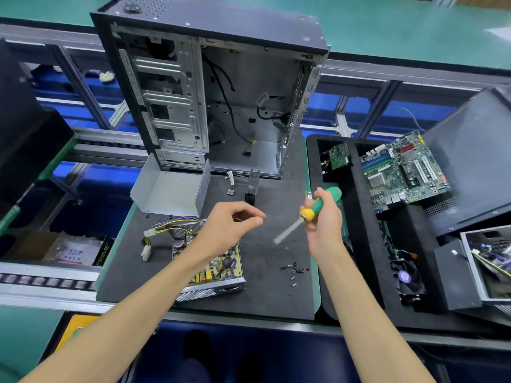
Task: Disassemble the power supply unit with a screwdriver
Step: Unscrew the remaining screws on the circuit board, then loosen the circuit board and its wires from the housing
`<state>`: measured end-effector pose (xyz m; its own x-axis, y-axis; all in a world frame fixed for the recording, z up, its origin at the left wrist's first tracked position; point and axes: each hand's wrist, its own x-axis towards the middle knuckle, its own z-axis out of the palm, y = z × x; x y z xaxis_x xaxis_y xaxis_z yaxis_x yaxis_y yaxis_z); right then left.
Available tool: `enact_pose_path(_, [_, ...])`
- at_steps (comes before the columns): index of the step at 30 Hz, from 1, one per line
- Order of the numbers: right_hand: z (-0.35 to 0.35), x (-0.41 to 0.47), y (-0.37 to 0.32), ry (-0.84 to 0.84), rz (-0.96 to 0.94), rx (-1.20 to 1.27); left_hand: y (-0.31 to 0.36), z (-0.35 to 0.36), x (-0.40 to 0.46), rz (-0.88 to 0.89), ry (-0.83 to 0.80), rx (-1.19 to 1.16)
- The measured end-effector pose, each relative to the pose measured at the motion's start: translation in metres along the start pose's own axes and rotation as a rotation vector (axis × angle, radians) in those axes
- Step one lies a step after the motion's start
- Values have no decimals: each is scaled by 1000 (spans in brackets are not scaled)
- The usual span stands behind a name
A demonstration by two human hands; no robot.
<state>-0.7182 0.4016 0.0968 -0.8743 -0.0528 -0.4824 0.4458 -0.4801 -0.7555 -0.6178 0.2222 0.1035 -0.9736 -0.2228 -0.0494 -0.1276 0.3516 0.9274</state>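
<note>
The opened power supply unit (213, 275) lies on the dark mat (265, 294), its yellow circuit board exposed and a wire bundle (168, 226) trailing left. Its grey metal cover (168, 189) sits behind it. My right hand (325, 219) grips a green and yellow screwdriver (318, 207), whose blurred shaft points down-left. My left hand (232, 225) hovers above the unit with thumb and fingers pinched together; something small may be between them, but I cannot make it out. Several loose black screws (294, 269) lie on the mat below my right hand.
An empty computer case (210, 87) stands upright at the back of the mat. A black tray (359, 272) on the right holds a motherboard (403, 170), a small board (338, 156) and a fan (406, 277). A dark panel (470, 161) leans at far right.
</note>
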Motion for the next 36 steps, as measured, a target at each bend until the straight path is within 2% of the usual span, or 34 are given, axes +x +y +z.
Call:
enact_pose_path(2, [-15,5,-4,13,-4,-148,-2,19,4,-2,-75,80])
enact_pose_path(6, [-44,12,3,27,-4,-560,-18,68,7,25,-299,395])
enact_pose_path(9, [-63,10,17,5,34,-658,-30,91,14,29,-381,591])
enact_pose_path(12, [-88,6,25,6,-16,-847,-35,103,21,12,-438,699])
enact_pose_path(17, [-116,7,27,12,-197,-1176,-40,108,24,32,-470,700])
enact_pose_path(26, [-115,14,35,68,-298,-1373,-43,104,24,68,-464,654])
enact_pose_path(29, [-112,17,34,93,-283,-1512,-39,99,22,91,-451,660])
enact_pose_path(36, [-112,22,32,68,-215,-1537,-12,55,22,181,-283,567])
